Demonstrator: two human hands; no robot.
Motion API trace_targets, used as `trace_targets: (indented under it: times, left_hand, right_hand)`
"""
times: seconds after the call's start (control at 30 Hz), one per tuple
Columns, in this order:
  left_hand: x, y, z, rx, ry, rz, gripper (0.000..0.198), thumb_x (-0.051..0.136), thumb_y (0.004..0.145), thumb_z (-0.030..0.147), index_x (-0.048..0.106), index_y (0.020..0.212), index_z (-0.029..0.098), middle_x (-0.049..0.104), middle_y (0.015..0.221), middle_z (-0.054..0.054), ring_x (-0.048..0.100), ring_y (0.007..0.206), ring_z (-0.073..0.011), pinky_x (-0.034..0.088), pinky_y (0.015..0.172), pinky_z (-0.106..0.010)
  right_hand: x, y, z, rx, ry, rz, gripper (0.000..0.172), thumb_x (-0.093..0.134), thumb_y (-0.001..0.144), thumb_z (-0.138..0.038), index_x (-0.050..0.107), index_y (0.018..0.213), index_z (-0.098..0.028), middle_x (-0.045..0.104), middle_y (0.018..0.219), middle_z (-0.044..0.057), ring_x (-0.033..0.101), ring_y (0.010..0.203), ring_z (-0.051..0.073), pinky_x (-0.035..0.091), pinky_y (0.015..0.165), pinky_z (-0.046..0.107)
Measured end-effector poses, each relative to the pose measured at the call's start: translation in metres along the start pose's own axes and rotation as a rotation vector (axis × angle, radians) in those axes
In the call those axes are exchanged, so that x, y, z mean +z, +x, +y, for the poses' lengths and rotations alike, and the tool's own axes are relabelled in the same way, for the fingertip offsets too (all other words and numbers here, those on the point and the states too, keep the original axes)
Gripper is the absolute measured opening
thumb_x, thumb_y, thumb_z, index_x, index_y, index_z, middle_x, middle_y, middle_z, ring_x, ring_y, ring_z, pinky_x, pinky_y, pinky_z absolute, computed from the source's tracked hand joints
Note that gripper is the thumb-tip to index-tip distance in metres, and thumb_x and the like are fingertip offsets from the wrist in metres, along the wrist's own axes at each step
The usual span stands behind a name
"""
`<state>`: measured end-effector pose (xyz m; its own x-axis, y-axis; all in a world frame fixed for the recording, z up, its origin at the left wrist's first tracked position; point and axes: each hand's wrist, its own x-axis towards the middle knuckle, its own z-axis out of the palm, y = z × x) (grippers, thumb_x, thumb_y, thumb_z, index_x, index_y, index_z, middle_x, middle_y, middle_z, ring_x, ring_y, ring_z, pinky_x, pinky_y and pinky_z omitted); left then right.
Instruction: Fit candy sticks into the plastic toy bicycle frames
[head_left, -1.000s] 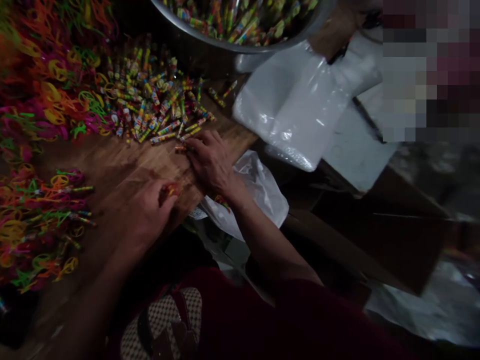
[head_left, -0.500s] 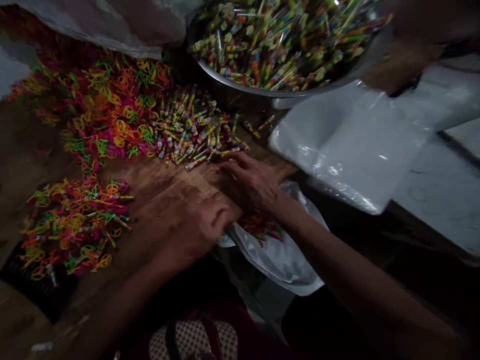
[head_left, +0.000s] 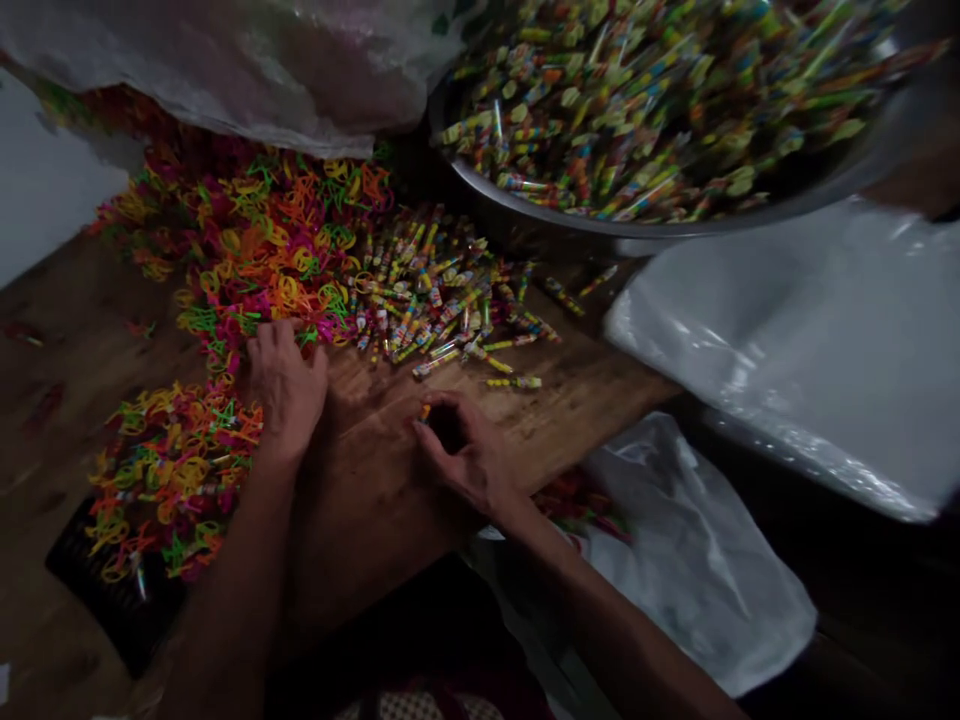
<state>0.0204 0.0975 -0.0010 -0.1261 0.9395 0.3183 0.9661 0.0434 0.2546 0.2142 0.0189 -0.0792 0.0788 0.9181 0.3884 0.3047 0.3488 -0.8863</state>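
My left hand (head_left: 289, 390) reaches to the near edge of a heap of bright plastic pieces (head_left: 277, 250) in pink, orange, yellow and green, many with small rings. Its thumb stands apart from the fingers, and nothing shows in its grasp. Over the bare wood, my right hand (head_left: 472, 450) pinches a small candy tube (head_left: 425, 411) between thumb and forefinger; only its orange-yellow end is visible. Beyond that hand lies a pile of printed, clear-ended candy tubes (head_left: 435, 290), with one loose tube (head_left: 514, 382) in front. At left sits a second pile of ringed pieces (head_left: 169, 470), some with tubes attached.
A metal basin (head_left: 540, 208) full of similar tubes stands at the back right. Stacked clear plastic bags (head_left: 795, 340) lie at right. An open white bag (head_left: 697, 560) hangs at the wooden table's (head_left: 360, 500) front edge. A black basket (head_left: 112, 590) is under the left pile.
My left hand has moved left and away from me to the plastic heap. My right hand has drawn back from the tube pile with a tube pinched. The view has shifted left.
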Motion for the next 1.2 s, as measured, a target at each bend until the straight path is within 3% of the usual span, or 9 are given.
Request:
trace_targets:
  times: [0.1,0.27,0.33,0.5,0.6,0.73,0.93,1.1,1.2]
  left_hand:
    - [0.003,0.003,-0.004,-0.023,0.009,-0.104,0.025,0.059,0.086,0.019,0.065,0.109,0.014,0.064,0.116,-0.018,0.062,0.107,-0.0335,0.048,0.094,-0.045]
    - [-0.015,-0.010,-0.013,-0.043,-0.077,-0.043,0.021,0.057,0.086,0.019,0.069,0.103,0.018,0.069,0.107,-0.012,0.065,0.100,-0.0284,0.049,0.092,-0.041]
    - [-0.024,-0.016,-0.017,-0.097,-0.141,-0.078,0.016,0.062,0.083,0.021,0.070,0.097,0.018,0.070,0.097,-0.010,0.067,0.093,-0.0272,0.050,0.088,-0.040]
    - [-0.030,-0.018,-0.022,-0.547,-0.805,-0.335,0.016,0.066,0.078,0.027,0.067,0.090,0.017,0.063,0.065,0.000,0.060,0.051,-0.0153,0.048,0.052,-0.028]
    - [-0.029,-0.023,-0.017,-0.694,-1.145,-0.380,0.016,0.069,0.074,0.024,0.061,0.086,0.017,0.063,0.063,0.003,0.061,0.048,-0.0123,0.048,0.048,-0.022]
    - [-0.030,-0.046,-0.006,-0.791,-1.396,-0.596,0.018,0.071,0.073,0.019,0.061,0.088,0.016,0.068,0.069,0.001,0.068,0.056,-0.0143,0.051,0.048,-0.021]
    - [-0.028,-0.080,0.005,-0.838,-1.472,-0.747,0.008,0.067,0.080,0.016,0.066,0.086,0.012,0.073,0.074,-0.004,0.072,0.068,-0.0156,0.059,0.060,-0.023]
    - [-0.022,-0.086,0.001,-0.830,-1.462,-0.726,0.020,0.075,0.070,0.020,0.066,0.087,0.013,0.073,0.077,-0.003,0.072,0.067,-0.0171,0.059,0.062,-0.026]
    - [-0.017,-0.087,-0.001,-0.767,-1.352,-0.723,0.026,0.078,0.066,0.023,0.067,0.087,0.014,0.069,0.071,0.000,0.066,0.058,-0.0137,0.051,0.053,-0.022]
  right_hand:
    - [-0.003,0.002,-0.001,0.016,0.023,-0.056,0.015,0.064,0.088,-0.025,0.062,0.103,-0.024,0.069,0.089,0.002,0.065,0.076,0.016,0.053,0.069,0.029]
    - [-0.008,0.004,-0.006,0.038,0.045,-0.083,0.008,0.065,0.086,-0.027,0.061,0.091,-0.023,0.064,0.083,0.001,0.059,0.072,0.015,0.049,0.068,0.029]
    - [-0.008,0.004,-0.007,0.099,0.051,-0.098,0.009,0.068,0.084,-0.029,0.061,0.088,-0.023,0.061,0.078,0.000,0.055,0.067,0.014,0.046,0.063,0.029]
    - [-0.005,0.006,-0.011,0.215,0.170,-0.105,0.014,0.068,0.083,-0.032,0.059,0.084,-0.022,0.055,0.070,-0.003,0.050,0.062,0.012,0.042,0.060,0.027]
    - [-0.006,0.009,-0.016,0.205,0.214,-0.078,0.015,0.067,0.084,-0.035,0.060,0.086,-0.022,0.059,0.075,-0.002,0.055,0.068,0.013,0.046,0.066,0.028]
    - [-0.010,0.003,-0.024,0.286,0.302,-0.098,0.019,0.070,0.082,-0.038,0.061,0.085,-0.022,0.064,0.076,-0.001,0.058,0.069,0.014,0.048,0.065,0.028]
    - [-0.002,-0.004,-0.029,0.446,0.460,-0.102,0.025,0.074,0.078,-0.043,0.063,0.085,-0.022,0.061,0.073,-0.003,0.053,0.062,0.011,0.045,0.058,0.026]
    - [0.004,-0.002,-0.022,0.474,0.463,-0.148,0.031,0.075,0.078,-0.049,0.068,0.093,-0.022,0.065,0.078,-0.001,0.054,0.062,0.011,0.047,0.059,0.027]
    - [0.000,-0.006,-0.020,0.446,0.399,-0.153,0.035,0.067,0.085,-0.053,0.070,0.103,-0.023,0.067,0.082,0.001,0.056,0.065,0.012,0.050,0.063,0.029]
